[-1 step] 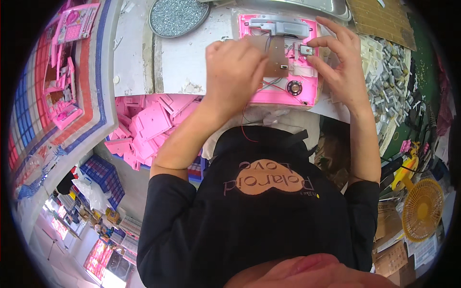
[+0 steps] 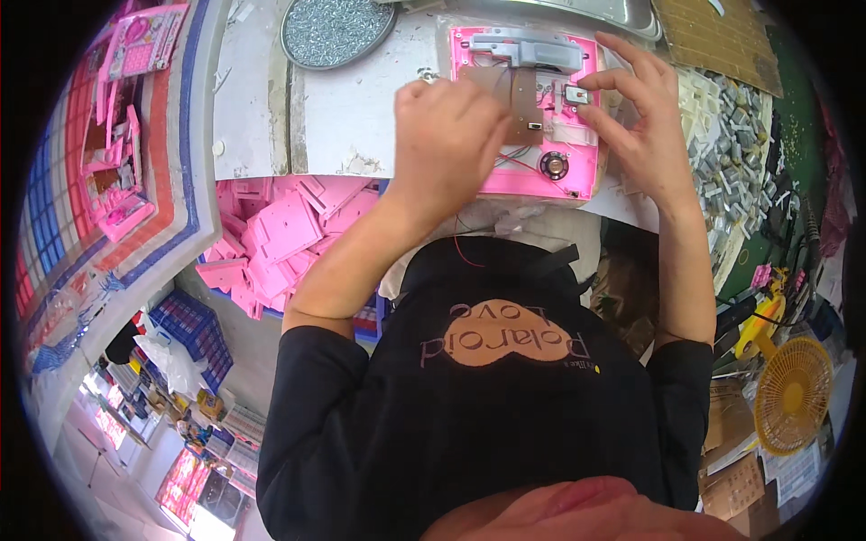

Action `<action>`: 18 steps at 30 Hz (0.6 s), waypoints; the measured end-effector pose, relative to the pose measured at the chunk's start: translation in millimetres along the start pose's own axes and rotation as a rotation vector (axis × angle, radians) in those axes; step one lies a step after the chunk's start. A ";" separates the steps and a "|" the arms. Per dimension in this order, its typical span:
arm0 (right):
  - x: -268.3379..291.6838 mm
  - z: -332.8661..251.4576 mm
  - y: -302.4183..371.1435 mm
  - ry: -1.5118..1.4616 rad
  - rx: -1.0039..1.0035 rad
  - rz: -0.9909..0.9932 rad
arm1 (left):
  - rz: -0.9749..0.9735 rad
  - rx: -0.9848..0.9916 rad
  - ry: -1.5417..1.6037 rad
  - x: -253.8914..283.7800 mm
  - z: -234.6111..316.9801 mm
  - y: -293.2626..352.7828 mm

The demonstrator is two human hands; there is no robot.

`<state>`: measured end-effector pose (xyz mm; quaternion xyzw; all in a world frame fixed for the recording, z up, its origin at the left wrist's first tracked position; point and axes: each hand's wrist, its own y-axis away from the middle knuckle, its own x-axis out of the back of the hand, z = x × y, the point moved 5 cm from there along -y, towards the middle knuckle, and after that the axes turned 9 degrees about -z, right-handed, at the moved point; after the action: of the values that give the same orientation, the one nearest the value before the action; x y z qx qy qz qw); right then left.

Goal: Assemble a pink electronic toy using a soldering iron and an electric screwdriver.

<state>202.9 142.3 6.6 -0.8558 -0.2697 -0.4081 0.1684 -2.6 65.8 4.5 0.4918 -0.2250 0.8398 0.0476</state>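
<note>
A pink plastic housing lies with its inside facing up on the white worktop. In it sit a brown circuit board, a grey plastic part along the far side, a round black speaker and several thin wires. With thumb and forefinger, my right hand grips a small silver motor at the housing's right side. My left hand, fingers curled and slightly blurred, hovers over the housing's left edge beside the board. Whatever its fingers hold is hidden.
A round tray of screws stands at the far left, a metal tray behind the housing. Many silver motors are heaped at right. Pink plastic pieces fill a bin below the worktop. A yellow fan stands lower right.
My left hand has shifted slightly right and toward me, showing a bit more worktop behind it. The right hand and the motor stay in place.
</note>
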 end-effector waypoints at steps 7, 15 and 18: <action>9.3 -3.7 -6.3 0.068 0.005 -0.096 | 0.054 0.001 0.071 -4.6 4.6 6.1; -1.1 -64.2 -32.3 0.228 0.344 0.026 | 0.098 -0.004 0.038 2.8 5.1 4.7; -4.6 -67.3 -44.4 0.201 0.370 -0.053 | 0.114 -0.024 0.043 3.3 3.1 5.6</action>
<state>133.0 142.0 47.1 -0.7579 -0.3443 -0.4391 0.3379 -3.5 59.0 6.7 0.4597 -0.2614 0.8487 0.0104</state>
